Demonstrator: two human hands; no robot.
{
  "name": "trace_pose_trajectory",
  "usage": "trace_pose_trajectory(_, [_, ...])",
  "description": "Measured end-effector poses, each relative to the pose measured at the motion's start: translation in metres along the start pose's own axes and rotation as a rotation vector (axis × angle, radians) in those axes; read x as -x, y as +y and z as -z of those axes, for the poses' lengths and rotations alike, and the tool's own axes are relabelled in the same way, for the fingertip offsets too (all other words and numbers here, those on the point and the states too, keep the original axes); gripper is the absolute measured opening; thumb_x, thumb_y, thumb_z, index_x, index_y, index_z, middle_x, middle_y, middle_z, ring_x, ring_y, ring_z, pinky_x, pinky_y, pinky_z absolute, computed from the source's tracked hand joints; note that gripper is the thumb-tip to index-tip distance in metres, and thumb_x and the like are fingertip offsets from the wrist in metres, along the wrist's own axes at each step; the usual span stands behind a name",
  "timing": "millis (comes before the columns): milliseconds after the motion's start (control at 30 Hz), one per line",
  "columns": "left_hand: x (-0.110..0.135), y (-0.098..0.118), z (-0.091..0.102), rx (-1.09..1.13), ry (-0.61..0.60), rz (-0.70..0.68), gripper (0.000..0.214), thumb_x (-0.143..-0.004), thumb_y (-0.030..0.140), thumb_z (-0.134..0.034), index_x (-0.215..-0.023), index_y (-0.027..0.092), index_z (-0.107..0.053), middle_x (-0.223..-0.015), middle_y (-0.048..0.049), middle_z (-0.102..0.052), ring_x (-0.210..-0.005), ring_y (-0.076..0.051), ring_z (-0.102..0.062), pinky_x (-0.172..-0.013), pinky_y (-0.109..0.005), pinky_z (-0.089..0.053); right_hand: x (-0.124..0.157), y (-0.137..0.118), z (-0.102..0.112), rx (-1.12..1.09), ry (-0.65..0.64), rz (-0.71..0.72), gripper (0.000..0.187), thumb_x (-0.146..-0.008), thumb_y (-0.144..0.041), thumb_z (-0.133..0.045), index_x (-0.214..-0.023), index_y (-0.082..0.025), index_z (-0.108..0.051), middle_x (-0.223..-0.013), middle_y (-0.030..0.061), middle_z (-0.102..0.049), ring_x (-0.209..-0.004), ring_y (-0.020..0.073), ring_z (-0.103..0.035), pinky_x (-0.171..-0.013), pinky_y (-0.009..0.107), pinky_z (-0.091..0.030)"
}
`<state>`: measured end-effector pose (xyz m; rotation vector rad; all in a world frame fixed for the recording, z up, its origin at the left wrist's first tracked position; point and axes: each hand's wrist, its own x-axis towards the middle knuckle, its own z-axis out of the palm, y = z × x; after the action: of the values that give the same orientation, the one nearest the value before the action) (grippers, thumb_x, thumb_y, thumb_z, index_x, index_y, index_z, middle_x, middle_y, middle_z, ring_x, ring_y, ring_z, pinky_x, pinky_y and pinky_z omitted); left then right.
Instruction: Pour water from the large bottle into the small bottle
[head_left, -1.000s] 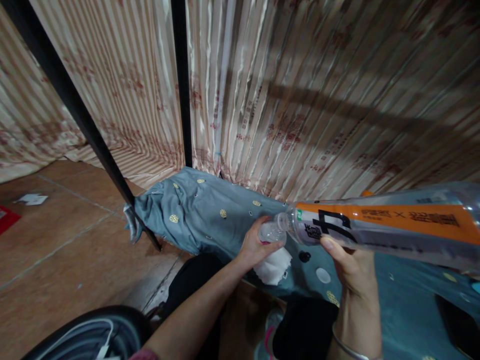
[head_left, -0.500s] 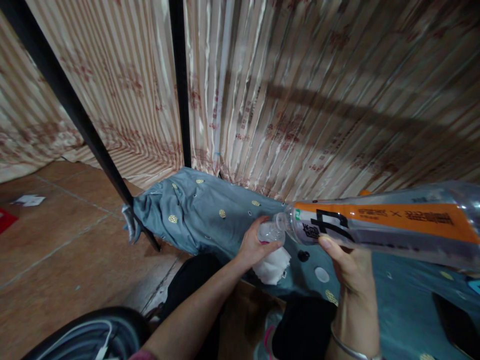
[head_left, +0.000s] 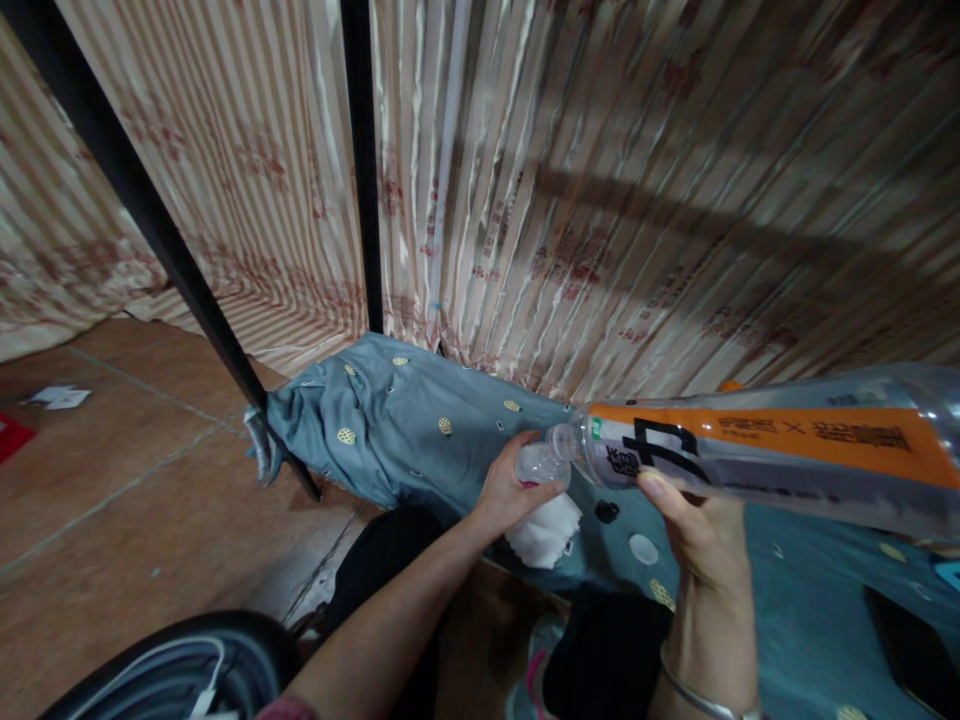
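Note:
My right hand (head_left: pixel 694 525) is closed around a large clear plastic bottle (head_left: pixel 780 440) with an orange and grey label. The bottle lies tipped nearly level, its neck pointing left. Its mouth meets the top of a small clear container (head_left: pixel 541 463), which my left hand (head_left: pixel 510 490) grips round the side. Whether liquid is running between them I cannot tell. Just below the left hand a crumpled white tissue (head_left: pixel 546 530) rests on the bedding. Between the two hands lie a small black object (head_left: pixel 607 511) and a round pale disc (head_left: pixel 643 549), perhaps a lid.
Grey-blue patterned bedding (head_left: pixel 420 410) spreads beneath the hands. Striped curtains (head_left: pixel 480 200) hang behind, with black poles (head_left: pixel 362 170) at the left. A dark phone-like slab (head_left: pixel 915 645) lies at the lower right. A round black object with a white cable (head_left: pixel 217 650) stands lower left.

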<state>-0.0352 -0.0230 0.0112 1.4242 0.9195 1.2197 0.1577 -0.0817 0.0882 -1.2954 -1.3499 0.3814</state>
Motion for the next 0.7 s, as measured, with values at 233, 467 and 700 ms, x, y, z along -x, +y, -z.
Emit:
trace_pose_trajectory(233, [-0.001, -0.002, -0.001, 0.013, 0.005, -0.001, 0.07, -0.063, 0.027, -0.087, -0.126, 0.017, -0.06, -0.129, -0.0111, -0.068, -0.118, -0.032, -0.064, -0.108, -0.046, -0.048, -0.002, -0.007, -0.003, -0.019, 0.026, -0.016, 0.033, -0.065, -0.053, -0.084, -0.075, -0.023, -0.078, -0.071, 0.0058, -0.071, -0.078, 0.0281, -0.07, -0.097, 0.051, -0.048])
trace_pose_trajectory(467, [-0.001, -0.001, 0.0, 0.038, -0.009, 0.007, 0.07, -0.064, 0.028, -0.087, -0.127, 0.016, -0.059, -0.126, -0.0115, -0.068, -0.116, -0.031, -0.065, -0.105, -0.043, -0.05, -0.003, -0.019, -0.007, -0.001, 0.073, -0.024, 0.035, -0.061, -0.057, -0.085, -0.069, -0.024, -0.075, -0.074, 0.0058, -0.072, -0.075, 0.0257, -0.067, -0.091, 0.047, -0.05])
trace_pose_trajectory(700, [-0.002, -0.002, 0.001, 0.027, -0.007, 0.0, 0.07, -0.064, 0.028, -0.087, -0.127, 0.017, -0.06, -0.125, -0.0102, -0.069, -0.113, -0.03, -0.066, -0.103, -0.041, -0.051, -0.003, -0.015, -0.006, 0.007, 0.026, -0.013, 0.035, -0.066, -0.057, -0.082, -0.065, -0.023, -0.073, -0.071, 0.006, -0.07, -0.073, 0.0257, -0.067, -0.093, 0.048, -0.048])
